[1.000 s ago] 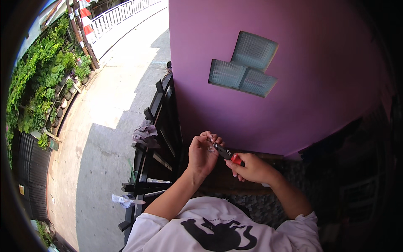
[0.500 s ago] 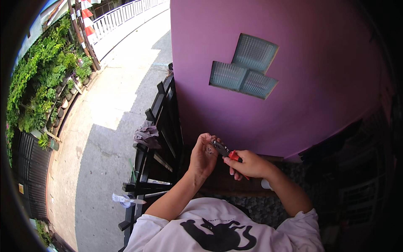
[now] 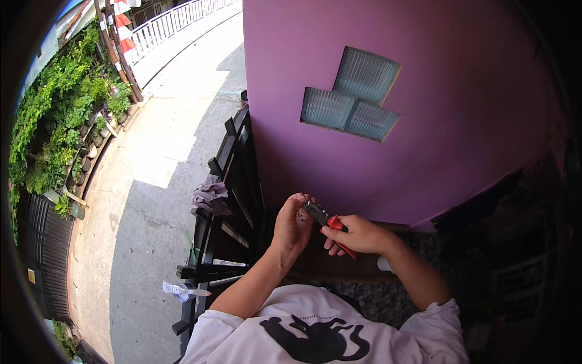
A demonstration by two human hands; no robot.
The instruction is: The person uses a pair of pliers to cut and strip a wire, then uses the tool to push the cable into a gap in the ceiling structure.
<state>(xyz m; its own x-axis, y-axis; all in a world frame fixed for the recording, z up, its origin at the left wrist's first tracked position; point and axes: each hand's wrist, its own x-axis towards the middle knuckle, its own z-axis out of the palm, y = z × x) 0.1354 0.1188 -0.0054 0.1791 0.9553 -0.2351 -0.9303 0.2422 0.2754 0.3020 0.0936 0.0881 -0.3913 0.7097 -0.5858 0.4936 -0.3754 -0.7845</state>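
Observation:
My right hand point(image 3: 354, 235) is wrapped round a pair of pliers point(image 3: 335, 224) with red and black handles. The dark metal jaws point up and to the left, reaching the fingertips of my left hand point(image 3: 292, 225). That hand is turned palm inward, its fingers curled and pinched around a small shiny item at the jaws. The item is too small to name. One red handle sticks out below my right fingers.
A black slatted fence point(image 3: 227, 164) runs along my left, with a grey rag point(image 3: 210, 194) draped over it. A white-bristled paintbrush point(image 3: 185, 289) lies across a small container on the fence. Ahead rises a purple wall point(image 3: 303, 36) with glass blocks point(image 3: 367, 76).
The fingers of my right hand have shifted on the pliers, and more of the lower red handle shows. My left hand stays nearly in place.

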